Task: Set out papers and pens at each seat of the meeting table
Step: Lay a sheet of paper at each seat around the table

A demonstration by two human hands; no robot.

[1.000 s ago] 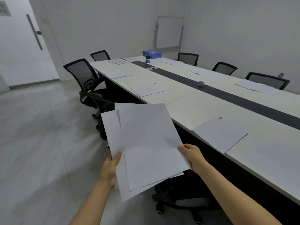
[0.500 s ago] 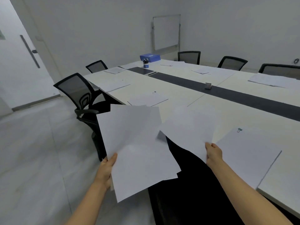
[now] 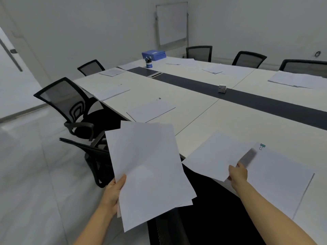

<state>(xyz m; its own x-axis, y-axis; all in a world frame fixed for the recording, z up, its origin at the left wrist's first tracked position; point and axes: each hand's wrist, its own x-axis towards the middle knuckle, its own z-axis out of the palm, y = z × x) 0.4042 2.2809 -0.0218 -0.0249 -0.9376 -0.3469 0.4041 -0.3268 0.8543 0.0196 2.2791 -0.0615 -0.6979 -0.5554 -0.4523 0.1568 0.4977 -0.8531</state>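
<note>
My left hand (image 3: 113, 193) grips a loose stack of white papers (image 3: 148, 170) by its lower left edge, out over the floor beside the table. My right hand (image 3: 238, 174) pinches a single white sheet (image 3: 215, 154) at its near corner; the sheet hangs over the near edge of the white meeting table (image 3: 221, 121), partly over a clipped paper set (image 3: 283, 175) with a green binder clip (image 3: 262, 146). More paper sets lie at other seats, such as one (image 3: 152, 110) further left. A blue cup of pens (image 3: 148, 62) stands at the far end.
Black mesh chairs (image 3: 70, 105) stand along the left side, one tucked close below the stack; others (image 3: 247, 58) line the far side. A dark strip (image 3: 247, 99) runs down the table's middle with a small box (image 3: 222, 88) on it. Blue folders (image 3: 154, 55) and a whiteboard (image 3: 172, 22) are beyond.
My right hand pulled one sheet off the stack and carried it right, over the table edge toward the clipped set. The view swung right and closer to the table.
</note>
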